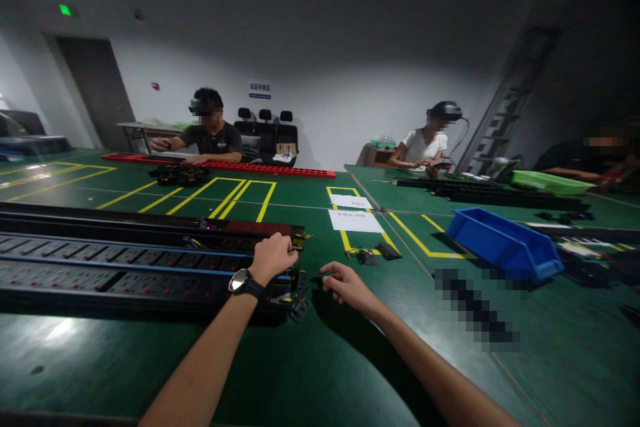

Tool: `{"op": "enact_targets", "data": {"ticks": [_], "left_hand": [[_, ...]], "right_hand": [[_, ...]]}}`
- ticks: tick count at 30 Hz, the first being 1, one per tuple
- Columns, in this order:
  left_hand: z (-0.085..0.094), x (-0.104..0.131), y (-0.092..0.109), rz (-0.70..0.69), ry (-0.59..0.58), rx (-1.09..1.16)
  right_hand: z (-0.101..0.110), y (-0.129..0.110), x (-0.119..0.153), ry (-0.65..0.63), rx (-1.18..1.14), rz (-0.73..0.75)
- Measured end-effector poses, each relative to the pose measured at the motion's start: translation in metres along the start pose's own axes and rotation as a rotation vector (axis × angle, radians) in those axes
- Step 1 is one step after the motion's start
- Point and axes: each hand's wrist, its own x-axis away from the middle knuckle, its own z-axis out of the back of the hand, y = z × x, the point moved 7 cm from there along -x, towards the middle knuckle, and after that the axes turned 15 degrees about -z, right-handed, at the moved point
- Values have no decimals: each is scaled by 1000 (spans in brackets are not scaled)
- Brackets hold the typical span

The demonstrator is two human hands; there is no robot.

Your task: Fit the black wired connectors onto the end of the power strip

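Observation:
My left hand [274,259], with a watch [241,280] on its wrist, rests at the right end of a long black slotted strip [165,252]. Its fingers curl down near a small yellow piece; what they pinch is hidden. Wires and black metal clips [299,305] stick out at that end of the strips. To the right, apart from the strips, my right hand [347,288] hovers over the green table [280,373]. Its fingers are loosely bent and slightly apart, with nothing visible in them. A second slotted strip [165,280] lies along the near side.
A blue bin [505,243] stands at right, near a pixelated dark item [475,307]. White paper sheets [355,221] and small black parts [370,256] lie beyond my hands. Across the table, a person [215,137] sits behind a red rail [280,169]; another person [425,147] works farther right.

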Motion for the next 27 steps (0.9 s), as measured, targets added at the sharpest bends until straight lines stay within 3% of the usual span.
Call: {"op": "enact_targets", "data": {"ticks": [27], "left_hand": [[-3, -2, -2, 13, -15, 43]], "right_hand": [[1, -4, 5, -11, -2, -1]]}}
